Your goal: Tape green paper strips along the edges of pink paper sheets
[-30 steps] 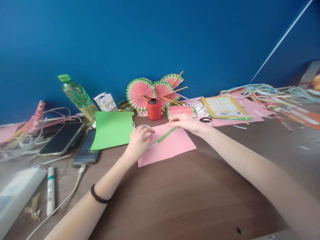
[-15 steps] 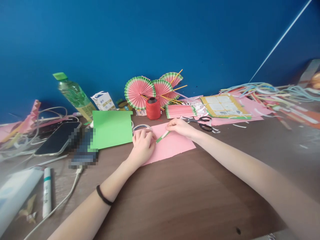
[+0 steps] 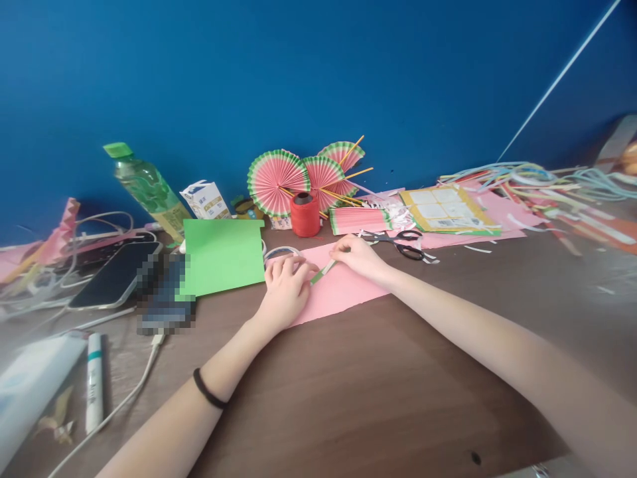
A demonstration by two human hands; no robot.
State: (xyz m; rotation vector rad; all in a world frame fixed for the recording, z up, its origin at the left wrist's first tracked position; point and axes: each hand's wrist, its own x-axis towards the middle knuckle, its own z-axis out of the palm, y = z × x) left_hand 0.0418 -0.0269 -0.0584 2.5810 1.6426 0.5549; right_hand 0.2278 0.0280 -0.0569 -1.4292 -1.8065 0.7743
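Near the far edge of the pink paper sheet (image 3: 343, 292), the right hand (image 3: 359, 257) pinches a green-and-white paper strip (image 3: 323, 271), likely light, flimsy, best held by its ends, while the left hand's (image 3: 285, 289) fingers spread slightly.

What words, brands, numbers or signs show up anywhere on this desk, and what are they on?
No text here is clear enough to quote.
White carton: printed characters, too small.
Marker: dark lettering, too blurred.
Bottle: label too blurred.
Yellow-edged packet: fine print, too small.
Phone with the plugged-in cable: pixelated, unreadable.
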